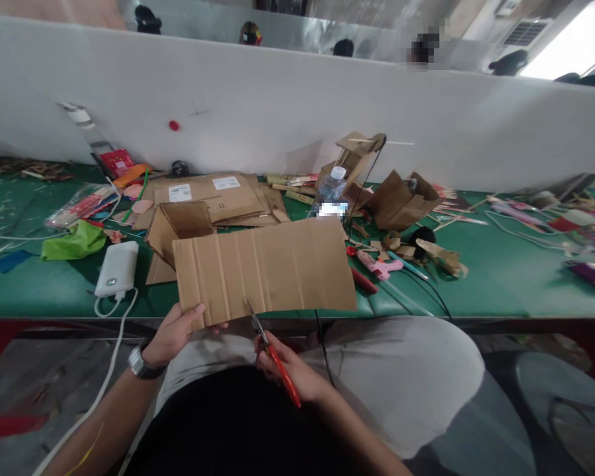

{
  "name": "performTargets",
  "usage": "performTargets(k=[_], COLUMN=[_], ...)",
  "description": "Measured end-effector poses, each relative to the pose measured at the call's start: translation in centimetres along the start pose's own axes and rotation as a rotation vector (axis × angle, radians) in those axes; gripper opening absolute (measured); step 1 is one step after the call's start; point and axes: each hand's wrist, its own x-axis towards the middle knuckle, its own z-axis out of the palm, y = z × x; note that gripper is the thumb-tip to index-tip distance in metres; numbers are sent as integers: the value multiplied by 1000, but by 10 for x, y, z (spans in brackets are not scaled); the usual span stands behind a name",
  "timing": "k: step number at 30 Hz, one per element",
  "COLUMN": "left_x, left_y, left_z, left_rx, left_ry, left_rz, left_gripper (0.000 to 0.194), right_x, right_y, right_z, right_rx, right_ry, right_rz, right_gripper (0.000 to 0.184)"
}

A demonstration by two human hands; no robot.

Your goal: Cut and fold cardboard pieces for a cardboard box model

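Observation:
A creased, flat piece of cardboard is held up over the table's near edge. My left hand grips its lower left corner, thumb on the front face and fingers behind. In my right hand is a pair of scissors with red handles. Their blades point up and lie against the cardboard's bottom edge, left of its middle. Whether the blades are parted around the edge is hard to tell. Behind the cardboard stands a folded cardboard box, partly hidden by it.
On the green table lie a white power bank with its cable, green cloth-like material and flat cardboard sheets. A water bottle, a pink glue gun and a small cardboard box are further right.

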Motion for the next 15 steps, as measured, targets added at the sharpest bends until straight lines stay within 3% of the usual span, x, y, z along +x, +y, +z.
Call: performTargets(k=[7,15], left_x=[28,45], left_y=[20,15], left_z=[3,-6], left_rx=[126,122], left_ry=[-93,-91], left_rz=[194,210], left_gripper=[56,51], right_x=[24,43], right_y=[2,15], right_z=[8,8], right_rx=[39,24], right_ry=[83,108], right_rz=[-56,-115], right_gripper=[57,62])
